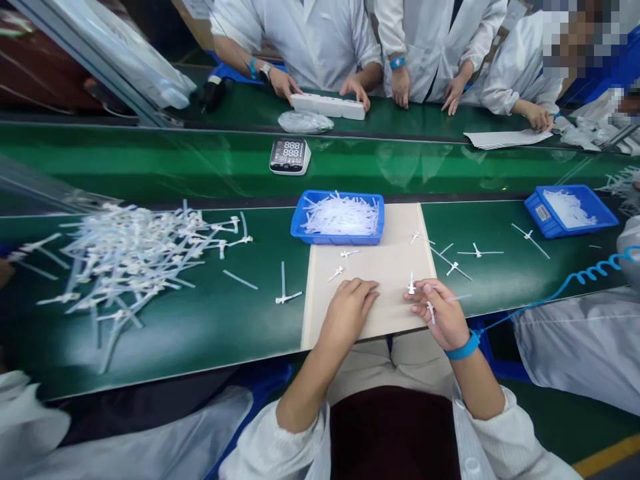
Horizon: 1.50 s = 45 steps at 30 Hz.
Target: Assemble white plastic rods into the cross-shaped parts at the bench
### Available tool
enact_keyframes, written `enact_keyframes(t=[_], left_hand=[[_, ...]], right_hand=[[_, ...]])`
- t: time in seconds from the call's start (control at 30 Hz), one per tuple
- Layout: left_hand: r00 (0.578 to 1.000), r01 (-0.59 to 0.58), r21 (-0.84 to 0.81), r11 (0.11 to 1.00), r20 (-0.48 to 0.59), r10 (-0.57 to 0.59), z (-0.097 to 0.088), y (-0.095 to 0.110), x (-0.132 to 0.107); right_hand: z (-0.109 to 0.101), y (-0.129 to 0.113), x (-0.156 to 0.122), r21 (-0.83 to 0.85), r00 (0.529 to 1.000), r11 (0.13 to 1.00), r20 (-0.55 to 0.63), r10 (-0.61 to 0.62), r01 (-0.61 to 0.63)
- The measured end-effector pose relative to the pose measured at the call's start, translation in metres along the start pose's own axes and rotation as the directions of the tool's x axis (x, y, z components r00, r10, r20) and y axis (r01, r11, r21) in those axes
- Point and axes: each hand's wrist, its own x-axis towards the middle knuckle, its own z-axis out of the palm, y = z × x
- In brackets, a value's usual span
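My left hand lies flat on a beige board, holding nothing. My right hand pinches a small white plastic T-shaped part at the board's front right edge, and a thin strip sticks out past my fingers. A blue wrist strap circles that wrist. Several similar loose parts lie on the board. A large heap of the same white parts sits on the green belt to my left. A blue tray full of white strips stands at the board's far edge.
A second blue tray stands at right, and a coiled blue cord runs from my strap. A digital display unit sits on the middle belt. Co-workers' hands hold a white box at the far belt.
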Motion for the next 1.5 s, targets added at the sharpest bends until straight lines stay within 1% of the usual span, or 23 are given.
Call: enact_keyframes(t=[0.07, 0.17, 0.27, 0.33, 0.4, 0.47, 0.53, 0.6, 0.7, 0.83, 1.0, 1.33, 1.5], left_hand=[[1.000, -0.024, 0.008, 1.000, 0.006, 0.024, -0.001, -0.002, -0.001], [1.000, -0.010, -0.008, 1.000, -0.014, 0.010, -0.008, -0.001, -0.004], [0.992, 0.034, -0.087, 0.996, -0.117, -0.045, -0.020, 0.006, -0.005], [0.982, 0.071, -0.201, 0.977, -0.158, -0.104, -0.025, 0.014, -0.006], [0.978, 0.121, -0.350, 0.929, -0.120, -0.172, -0.026, 0.025, -0.006], [0.977, 0.155, -0.480, 0.863, -0.053, -0.205, -0.023, 0.036, -0.005], [0.979, 0.151, -0.560, 0.814, -0.029, -0.201, -0.017, 0.045, -0.004], [0.979, 0.140, -0.602, 0.786, -0.038, -0.203, -0.011, 0.051, -0.003], [0.969, 0.168, -0.640, 0.749, -0.032, -0.245, -0.005, 0.053, -0.003], [0.963, 0.194, -0.662, 0.724, -0.012, -0.269, -0.004, 0.050, -0.005], [0.966, 0.194, -0.646, 0.738, -0.005, -0.259, -0.004, 0.049, -0.007], [0.972, 0.184, -0.651, 0.736, 0.007, -0.236, -0.003, 0.049, -0.005], [0.969, 0.182, -0.650, 0.737, -0.008, -0.247, -0.003, 0.052, -0.004]], right_hand=[[0.000, 0.002, 0.004, 0.024, 1.000, 1.000, 0.024, 0.012, -0.013], [0.000, 0.007, 0.007, 0.043, 0.999, 0.999, 0.045, 0.009, -0.011], [0.003, 0.011, 0.010, 0.052, 0.998, 0.999, 0.057, -0.007, 0.004], [0.007, 0.013, 0.011, 0.053, 0.998, 0.998, 0.067, -0.020, 0.016], [0.010, 0.014, 0.012, 0.050, 0.997, 0.998, 0.072, -0.028, 0.024], [0.014, 0.016, 0.013, 0.035, 0.997, 0.999, 0.066, -0.038, 0.036], [0.015, 0.019, 0.013, 0.014, 0.997, 0.998, 0.057, -0.056, 0.055], [0.015, 0.022, 0.014, -0.006, 0.996, 0.998, 0.059, -0.069, 0.069], [0.012, 0.027, 0.014, -0.044, 0.995, 0.996, 0.077, -0.071, 0.075], [0.008, 0.029, 0.014, -0.075, 0.992, 0.993, 0.092, -0.080, 0.087], [0.007, 0.028, 0.014, -0.093, 0.991, 0.991, 0.102, -0.089, 0.098], [0.010, 0.022, 0.013, -0.065, 0.992, 0.995, 0.104, -0.073, 0.080], [0.011, 0.021, 0.013, -0.057, 0.990, 0.994, 0.110, -0.083, 0.090]])
